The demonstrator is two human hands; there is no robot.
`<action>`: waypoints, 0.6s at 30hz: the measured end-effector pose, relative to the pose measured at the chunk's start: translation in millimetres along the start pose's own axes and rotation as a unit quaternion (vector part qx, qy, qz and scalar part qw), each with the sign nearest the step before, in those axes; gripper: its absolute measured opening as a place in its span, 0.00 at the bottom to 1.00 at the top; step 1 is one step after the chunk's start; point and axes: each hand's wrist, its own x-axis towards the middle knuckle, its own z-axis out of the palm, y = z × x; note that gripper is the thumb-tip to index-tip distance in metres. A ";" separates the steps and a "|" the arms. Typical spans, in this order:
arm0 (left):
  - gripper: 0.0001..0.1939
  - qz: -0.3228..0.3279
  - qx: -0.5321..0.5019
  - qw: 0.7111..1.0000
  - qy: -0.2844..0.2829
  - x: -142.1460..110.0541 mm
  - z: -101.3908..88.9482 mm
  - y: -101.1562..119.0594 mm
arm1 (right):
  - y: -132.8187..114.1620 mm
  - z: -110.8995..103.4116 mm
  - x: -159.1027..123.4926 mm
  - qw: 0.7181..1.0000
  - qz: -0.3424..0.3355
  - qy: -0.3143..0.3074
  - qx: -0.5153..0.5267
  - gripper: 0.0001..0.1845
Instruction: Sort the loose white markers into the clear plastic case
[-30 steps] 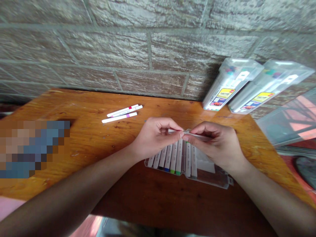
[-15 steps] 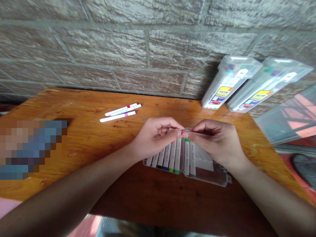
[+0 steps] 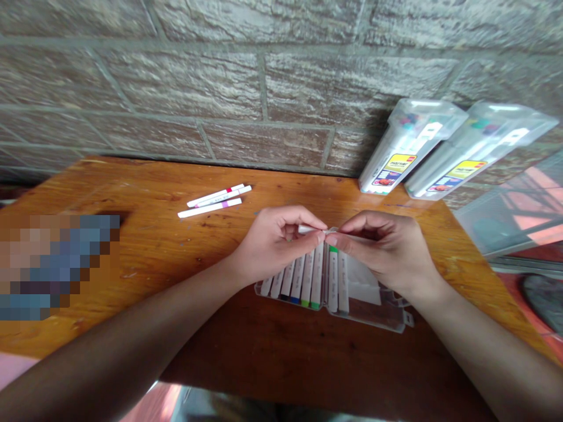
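Note:
My left hand [image 3: 279,243] is closed in a pinch on a white marker [image 3: 307,229], whose end shows between thumb and fingers. Fingertips meeting it, my right hand [image 3: 387,246] pinches too, apparently at the marker's other end, which the fingers mostly hide. Below both hands lies an open clear plastic case [image 3: 369,320]. Several white markers [image 3: 305,281] with coloured ends fill its left half. Two more markers [image 3: 338,281] and a white paper slip [image 3: 364,284] lie in the right half.
Three white markers [image 3: 215,199] with red, pink and purple bands lie on the wooden table [image 3: 145,187]. Two clear marker cases [image 3: 396,152] stand against the stone wall [image 3: 211,82] at the back right. A blurred-out patch [image 3: 57,264] covers the table's left side.
The white marker's end now shows inside my left hand, where it was hidden before. Both hands have barely moved. The case and loose markers are unchanged.

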 end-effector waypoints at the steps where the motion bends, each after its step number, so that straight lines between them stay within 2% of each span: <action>1: 0.07 -0.003 0.000 1.000 0.002 0.6 -0.1 0.3 | 0.3 0.1 0.1 1.000 0.000 -0.001 0.006 0.19; 7: 0.06 -0.029 -0.017 0.999 0.010 4.5 -2.8 4.8 | 2.3 -1.6 1.9 0.999 0.010 -0.014 0.031 0.13; 13: 0.06 -0.048 -0.068 0.996 0.026 7.1 -6.2 6.7 | -3.4 -4.3 6.5 0.999 0.035 -0.001 0.035 0.15; 18: 0.08 -0.058 -0.095 0.993 0.032 7.5 -8.5 -0.1 | -3.8 -6.0 7.4 0.994 0.064 0.005 0.089 0.15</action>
